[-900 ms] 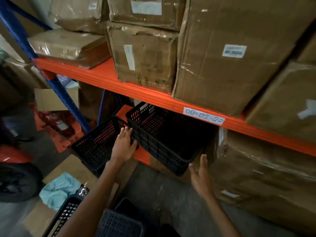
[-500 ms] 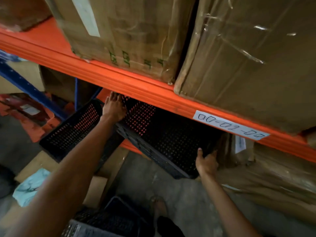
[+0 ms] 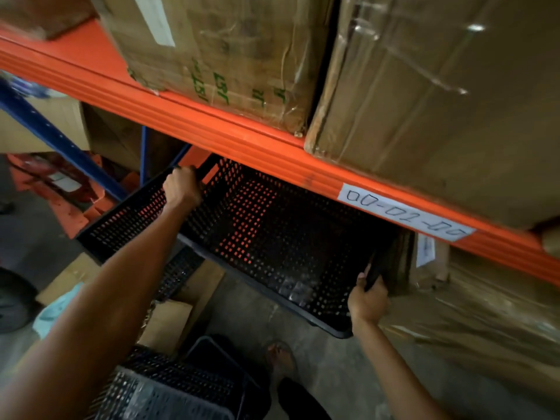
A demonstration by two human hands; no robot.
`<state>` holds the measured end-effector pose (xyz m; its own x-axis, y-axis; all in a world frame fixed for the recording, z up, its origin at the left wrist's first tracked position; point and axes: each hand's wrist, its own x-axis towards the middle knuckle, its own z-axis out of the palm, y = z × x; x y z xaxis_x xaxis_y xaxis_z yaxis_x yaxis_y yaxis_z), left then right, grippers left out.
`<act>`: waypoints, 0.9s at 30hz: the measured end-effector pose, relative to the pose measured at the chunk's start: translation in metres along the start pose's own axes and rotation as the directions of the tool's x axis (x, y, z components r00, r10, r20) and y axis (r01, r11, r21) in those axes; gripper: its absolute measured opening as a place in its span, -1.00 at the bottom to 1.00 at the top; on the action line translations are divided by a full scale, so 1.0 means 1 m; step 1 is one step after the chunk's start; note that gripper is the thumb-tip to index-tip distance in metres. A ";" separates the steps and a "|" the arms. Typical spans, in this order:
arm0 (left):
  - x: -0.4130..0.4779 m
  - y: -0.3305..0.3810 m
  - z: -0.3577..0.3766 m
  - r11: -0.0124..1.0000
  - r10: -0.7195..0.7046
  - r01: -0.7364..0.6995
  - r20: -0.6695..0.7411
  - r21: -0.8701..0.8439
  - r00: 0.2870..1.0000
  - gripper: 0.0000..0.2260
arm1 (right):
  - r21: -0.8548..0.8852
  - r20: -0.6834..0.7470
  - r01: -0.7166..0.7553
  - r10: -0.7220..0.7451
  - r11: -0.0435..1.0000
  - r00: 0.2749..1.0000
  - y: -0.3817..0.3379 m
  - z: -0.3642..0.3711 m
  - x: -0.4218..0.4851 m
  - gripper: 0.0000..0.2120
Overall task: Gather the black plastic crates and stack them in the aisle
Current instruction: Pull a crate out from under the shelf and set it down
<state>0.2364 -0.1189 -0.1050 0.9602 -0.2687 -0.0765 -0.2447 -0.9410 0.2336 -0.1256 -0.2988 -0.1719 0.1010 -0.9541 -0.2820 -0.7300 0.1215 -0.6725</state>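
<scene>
A person's left hand (image 3: 181, 189) was curled over the far-left rim of a black plastic crate (image 3: 281, 247) and the right hand (image 3: 368, 300) closed on its near-right corner, the crate lying tilted under the orange shelf beam (image 3: 230, 137). A second crate (image 3: 127, 219) sat touching it on the left, more crates (image 3: 169, 389) on the floor nearby. Pulled out carelessly, the crate's rim could have caught the beam, dragged its neighbour along, or dropped toward the bare foot (image 3: 280, 359) below.
</scene>
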 end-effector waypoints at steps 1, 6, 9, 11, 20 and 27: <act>-0.016 -0.015 -0.005 1.000 -0.007 0.007 -0.027 -0.002 1.000 -0.70 | -0.002 0.018 0.014 -0.014 1.000 1.000 0.005 -0.005 -0.010 -0.62; -0.120 -0.084 -0.054 0.998 -0.023 0.019 -0.056 -0.061 0.998 -0.68 | 0.033 0.195 0.019 -0.025 0.999 0.980 0.035 -0.053 -0.067 -0.63; -0.186 -0.110 -0.089 0.999 0.033 -0.034 -0.038 -0.042 0.999 -0.68 | 0.097 0.270 -0.030 0.003 0.995 0.963 0.063 -0.092 -0.111 -0.65; -0.228 -0.120 -0.107 0.998 0.060 -0.062 -0.060 -0.029 0.996 -0.71 | 0.168 0.306 -0.056 0.002 0.984 0.952 0.085 -0.118 -0.137 -0.66; -0.366 -0.096 -0.100 0.976 0.183 -0.193 -0.099 -0.101 0.978 -0.74 | 0.266 0.247 -0.152 0.085 0.952 0.965 0.200 -0.224 -0.189 -0.66; -0.460 -0.016 -0.007 0.968 0.192 -0.182 0.045 -0.172 0.980 -0.73 | 0.147 0.106 -0.123 0.108 0.981 0.989 0.304 -0.326 -0.165 -0.68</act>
<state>-0.2003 0.0214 -0.0667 0.8883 -0.4533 -0.0733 -0.3884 -0.8269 0.4067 -0.5842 -0.1936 -0.1069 0.0926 -0.9010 -0.4238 -0.6293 0.2769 -0.7262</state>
